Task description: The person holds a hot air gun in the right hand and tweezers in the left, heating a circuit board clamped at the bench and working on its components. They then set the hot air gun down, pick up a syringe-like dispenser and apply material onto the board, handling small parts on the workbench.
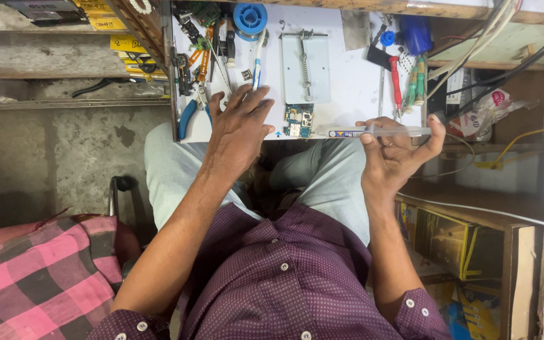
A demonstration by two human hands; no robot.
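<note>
My right hand [395,154] grips a thin clear syringe [379,132] that lies sideways, its tip pointing left toward a small green circuit board [298,121] near the front edge of the white worktop [351,82]. My left hand [239,129] rests flat on the worktop just left of the board, fingers spread and holding nothing. It lies next to blue-handled pliers [190,115] and a toothbrush [257,63].
A metal board-holder plate [306,68] lies behind the circuit board. A blue solder spool [250,17], screwdrivers [396,82] and several hand tools crowd the back and sides. Cables [505,31] run at right. Pink checked cloth [39,271] lies lower left.
</note>
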